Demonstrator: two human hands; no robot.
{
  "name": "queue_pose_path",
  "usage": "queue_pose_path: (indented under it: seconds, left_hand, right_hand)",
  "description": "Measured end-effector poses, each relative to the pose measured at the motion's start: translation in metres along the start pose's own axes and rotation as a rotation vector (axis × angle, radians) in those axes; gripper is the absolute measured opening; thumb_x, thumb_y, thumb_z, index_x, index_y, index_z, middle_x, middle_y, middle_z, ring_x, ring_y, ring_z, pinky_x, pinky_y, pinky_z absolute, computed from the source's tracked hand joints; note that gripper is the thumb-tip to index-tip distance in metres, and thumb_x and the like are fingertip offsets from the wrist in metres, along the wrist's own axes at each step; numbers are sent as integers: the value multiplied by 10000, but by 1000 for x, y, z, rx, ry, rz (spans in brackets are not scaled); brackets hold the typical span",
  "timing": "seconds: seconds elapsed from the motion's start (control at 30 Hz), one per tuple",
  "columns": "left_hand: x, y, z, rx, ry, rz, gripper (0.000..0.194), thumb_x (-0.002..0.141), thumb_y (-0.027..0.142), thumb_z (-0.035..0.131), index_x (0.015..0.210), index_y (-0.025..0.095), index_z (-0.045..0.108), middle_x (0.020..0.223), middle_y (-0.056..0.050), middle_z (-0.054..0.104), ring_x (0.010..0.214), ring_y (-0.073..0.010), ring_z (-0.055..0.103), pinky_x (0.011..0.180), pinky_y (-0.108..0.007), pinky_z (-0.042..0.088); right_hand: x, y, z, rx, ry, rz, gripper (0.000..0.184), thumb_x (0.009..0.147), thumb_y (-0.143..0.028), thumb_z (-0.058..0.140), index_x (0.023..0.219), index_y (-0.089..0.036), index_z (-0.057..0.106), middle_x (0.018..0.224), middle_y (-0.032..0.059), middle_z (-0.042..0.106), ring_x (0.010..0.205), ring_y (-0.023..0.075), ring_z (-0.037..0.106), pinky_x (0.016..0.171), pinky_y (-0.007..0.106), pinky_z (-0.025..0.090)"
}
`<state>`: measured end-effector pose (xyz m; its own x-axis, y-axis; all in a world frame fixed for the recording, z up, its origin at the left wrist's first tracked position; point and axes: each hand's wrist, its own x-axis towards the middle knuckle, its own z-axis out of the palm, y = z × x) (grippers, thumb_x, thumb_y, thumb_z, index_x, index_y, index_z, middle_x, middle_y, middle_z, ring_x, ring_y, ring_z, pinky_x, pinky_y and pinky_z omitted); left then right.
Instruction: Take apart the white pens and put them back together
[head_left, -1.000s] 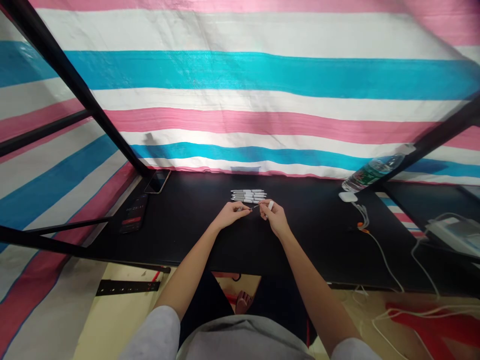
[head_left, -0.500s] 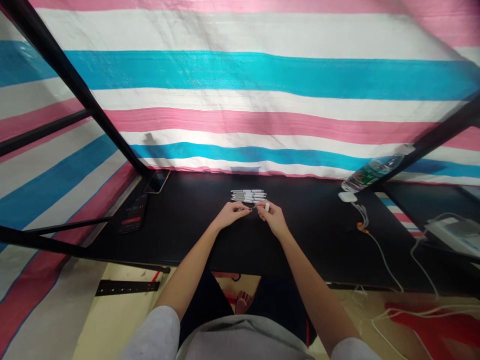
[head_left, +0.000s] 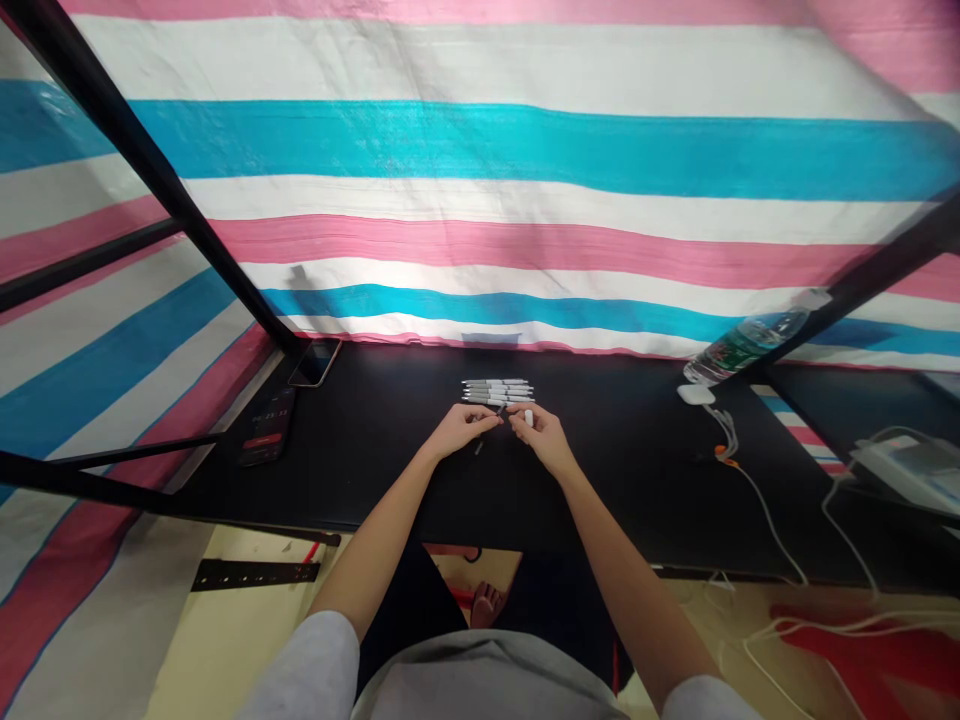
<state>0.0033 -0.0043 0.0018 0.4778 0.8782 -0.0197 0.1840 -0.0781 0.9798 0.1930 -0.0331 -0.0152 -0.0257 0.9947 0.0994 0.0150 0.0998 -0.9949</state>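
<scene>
Both my hands meet close together over the black table, just in front of a row of several white and grey pens. My left hand is closed in a pinch at a slim dark pen part, whose lower end shows below the fingers. My right hand is closed around a white pen barrel, which sticks up between the fingers. A small dark piece shows between the two sets of fingertips; its exact kind is too small to tell.
Two phones, one at the back and one nearer, lie at the left. On the right are a leaning water bottle, a white charger and cables. A striped sheet hangs behind the black table.
The right fingertips have moved slightly left, closer to the left hand. The dark part at the left hand has tilted, its end now pointing down toward me. The pens have not moved.
</scene>
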Motion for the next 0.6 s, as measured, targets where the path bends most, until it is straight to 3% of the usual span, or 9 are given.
queue_pose_path:
  seconds: [0.13,0.33,0.6]
  left_hand:
    - [4,-6,1,-247,29,-33,447,748,530,683,882,105,721,661,-10,530,548,-64,392,498,-209,274]
    - [7,-4,0,-470,121,-6,441,730,498,721,903,93,698,717,-46,578,557,-59,383,461,-199,233]
    - [12,-3,-6,-627,336,60,414,694,479,757,885,118,684,717,-42,578,570,-64,397,438,-184,222]
  right_hand:
    - [2,6,-2,23,75,18,401,693,-529,726,883,-195,610,612,-37,519,536,105,465,510,241,393]
    - [7,13,-7,38,166,-22,417,705,-540,713,879,-205,535,735,-5,594,616,119,534,568,247,442]
    - [7,13,-9,-31,114,-39,441,767,-580,629,932,-172,651,745,42,633,602,132,548,490,243,430]
